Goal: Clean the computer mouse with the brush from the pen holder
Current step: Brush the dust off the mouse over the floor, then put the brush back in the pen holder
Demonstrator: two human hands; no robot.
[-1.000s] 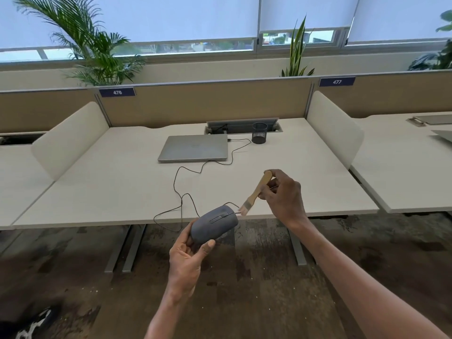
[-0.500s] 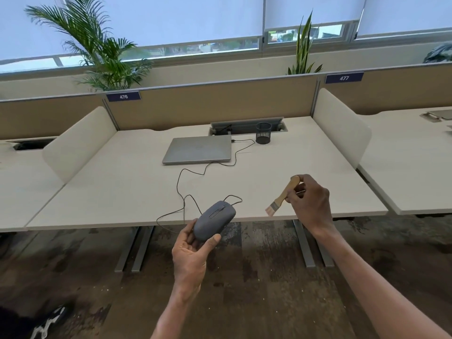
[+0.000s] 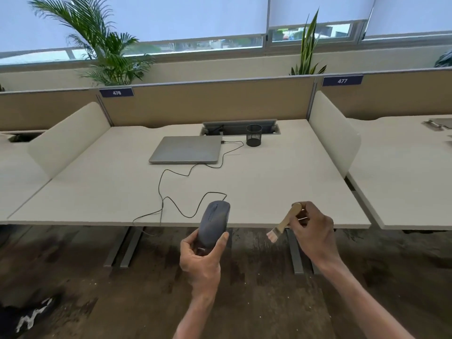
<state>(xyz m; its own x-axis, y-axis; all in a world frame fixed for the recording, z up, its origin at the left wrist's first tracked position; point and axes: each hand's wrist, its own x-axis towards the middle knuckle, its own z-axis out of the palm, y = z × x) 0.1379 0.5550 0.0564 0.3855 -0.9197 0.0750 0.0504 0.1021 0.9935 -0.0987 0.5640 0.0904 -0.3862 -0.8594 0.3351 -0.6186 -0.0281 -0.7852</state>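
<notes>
My left hand (image 3: 199,259) holds a grey wired computer mouse (image 3: 214,222) upright at the desk's front edge, buttons facing me. Its black cable (image 3: 171,199) loops across the desk to the laptop. My right hand (image 3: 314,232) grips a small wooden-handled brush (image 3: 283,222), bristles pointing down-left, well apart from the mouse to its right. The black mesh pen holder (image 3: 254,135) stands at the back of the desk and looks empty.
A closed silver laptop (image 3: 187,149) lies at the desk's (image 3: 97,192) back centre, next to an open cable tray (image 3: 239,127). White side dividers (image 3: 332,133) flank the desk. A beige partition and plants stand behind. A dark shoe (image 3: 29,316) shows at lower left.
The brush has moved right, away from the mouse, where its bristles were touching. My left hand has turned the mouse more upright.
</notes>
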